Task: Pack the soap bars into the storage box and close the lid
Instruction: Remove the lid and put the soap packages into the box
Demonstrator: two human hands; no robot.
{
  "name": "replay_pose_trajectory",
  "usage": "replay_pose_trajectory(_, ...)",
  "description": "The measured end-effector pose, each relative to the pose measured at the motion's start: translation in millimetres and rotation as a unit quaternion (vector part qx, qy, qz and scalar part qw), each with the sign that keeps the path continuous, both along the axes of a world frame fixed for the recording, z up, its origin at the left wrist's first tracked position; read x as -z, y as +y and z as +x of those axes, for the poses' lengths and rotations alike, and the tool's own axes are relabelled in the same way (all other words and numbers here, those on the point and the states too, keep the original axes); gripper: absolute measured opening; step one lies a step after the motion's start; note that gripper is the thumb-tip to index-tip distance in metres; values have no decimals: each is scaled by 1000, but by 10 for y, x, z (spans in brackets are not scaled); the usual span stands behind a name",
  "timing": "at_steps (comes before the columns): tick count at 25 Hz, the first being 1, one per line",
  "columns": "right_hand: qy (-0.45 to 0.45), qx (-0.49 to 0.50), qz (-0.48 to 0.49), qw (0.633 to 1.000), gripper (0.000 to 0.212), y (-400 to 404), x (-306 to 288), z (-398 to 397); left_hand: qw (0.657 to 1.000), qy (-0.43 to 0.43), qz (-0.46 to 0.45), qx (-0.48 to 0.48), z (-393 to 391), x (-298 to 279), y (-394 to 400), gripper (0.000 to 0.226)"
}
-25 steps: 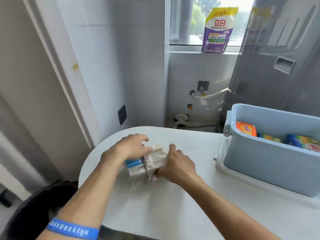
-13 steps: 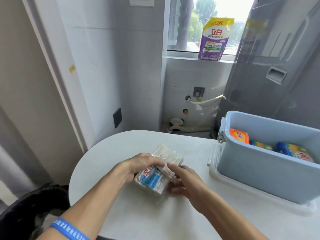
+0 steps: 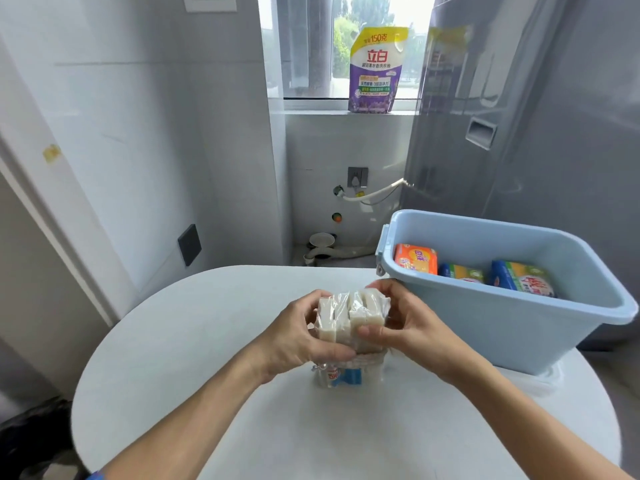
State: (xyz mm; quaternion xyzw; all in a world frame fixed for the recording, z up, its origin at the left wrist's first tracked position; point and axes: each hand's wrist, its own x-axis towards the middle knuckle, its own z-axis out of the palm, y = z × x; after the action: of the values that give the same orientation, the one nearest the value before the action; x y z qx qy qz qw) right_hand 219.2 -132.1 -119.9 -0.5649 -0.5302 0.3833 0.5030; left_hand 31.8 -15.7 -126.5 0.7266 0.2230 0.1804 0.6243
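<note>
A clear-wrapped pack of white soap bars [image 3: 349,318] is held up above the white table [image 3: 180,341], on end, its blue and red label at the bottom. My left hand [image 3: 294,337] grips its left side and my right hand [image 3: 403,323] grips its right side. The light blue storage box [image 3: 512,327] stands open just right of my hands. Inside it lie an orange soap pack [image 3: 415,259], a blue-yellow pack [image 3: 462,273] and a blue-green pack [image 3: 523,278]. A clear lid [image 3: 543,382] lies flat under the box.
The table's rounded edge drops off on the left toward a dark bin [image 3: 31,438]. A purple detergent pouch [image 3: 375,71] stands on the window sill. A grey appliance [image 3: 540,116] rises behind the box. Pipes and a hose [image 3: 375,194] sit at the back wall.
Both hands have lifted the soap pack off the table, turned it upright and carried it right, close to the box's near-left corner.
</note>
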Motion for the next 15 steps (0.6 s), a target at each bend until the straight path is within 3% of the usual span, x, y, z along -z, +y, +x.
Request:
replay_pose_trajectory(3,-31,-30,2,999,59,-20,19,59,998,-4,70,-1,50,-10,-19,52)
replay_pose_trajectory(6,-56,-41,3,998,55,-25,25,54,995,-14,95,-20,72,15,-46,49)
replay_pose_trajectory(11,-91,-32,29,995,53,-46,15,32,995,-11,99,-13,1,141,-42,60)
replay_pose_trajectory(15,-54,-43,-40,997,71,-201,258,10,998,37,26,31,-46,328,-88,74)
